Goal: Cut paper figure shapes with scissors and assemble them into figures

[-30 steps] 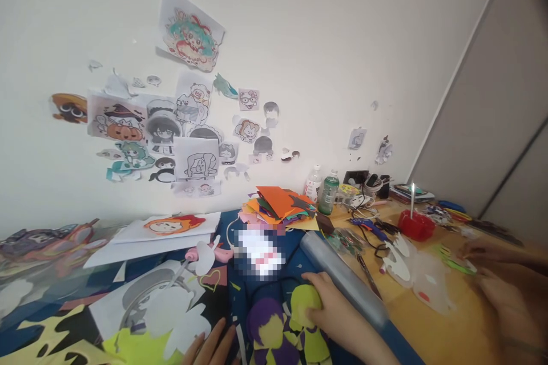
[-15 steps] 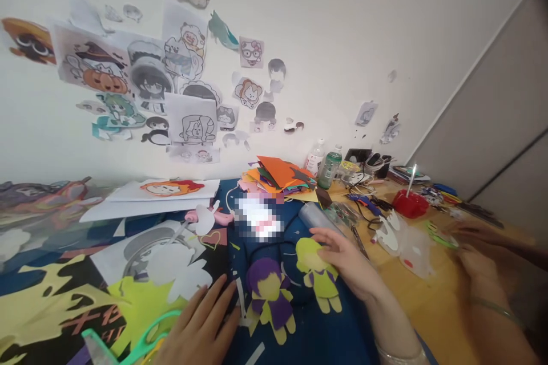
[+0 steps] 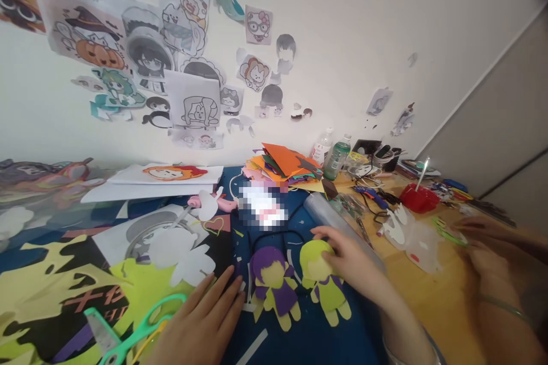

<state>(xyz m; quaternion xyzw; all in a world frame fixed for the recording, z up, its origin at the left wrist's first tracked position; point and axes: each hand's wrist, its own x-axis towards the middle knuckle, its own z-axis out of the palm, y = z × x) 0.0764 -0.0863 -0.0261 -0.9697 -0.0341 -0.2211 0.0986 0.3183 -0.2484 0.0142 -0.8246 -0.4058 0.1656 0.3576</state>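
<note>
Two layered paper dolls lie side by side on the dark blue surface [image 3: 299, 348]. The nearer-left one, the purple-haired paper doll [image 3: 280, 296], wears a purple and yellow outfit. My right hand [image 3: 349, 262] grips the head of the yellow-green-haired paper doll [image 3: 327, 282], thumb and fingers at its right edge. To the left, my left hand [image 3: 205, 316] lies flat, palm down, fingers stretched, holding nothing. Its fingertips are near thin white paper strips [image 3: 252, 348] and black paper. Green-handled scissors [image 3: 139, 331] lie beside it, partly hidden by the hand.
At right, another person's hands [image 3: 488, 251] hold something light green [image 3: 447, 232]. Behind are a stack of coloured paper [image 3: 282, 165], two bottles [image 3: 338, 157] and a red container [image 3: 419, 198]. Paper cutouts [image 3: 180, 251] cover the left; a blurred bright patch [image 3: 263, 208] lies mid-table.
My right hand has shifted the yellow-green-haired doll slightly toward me, level with the purple-haired one. The view has tilted down a little. My left hand stays flat.
</note>
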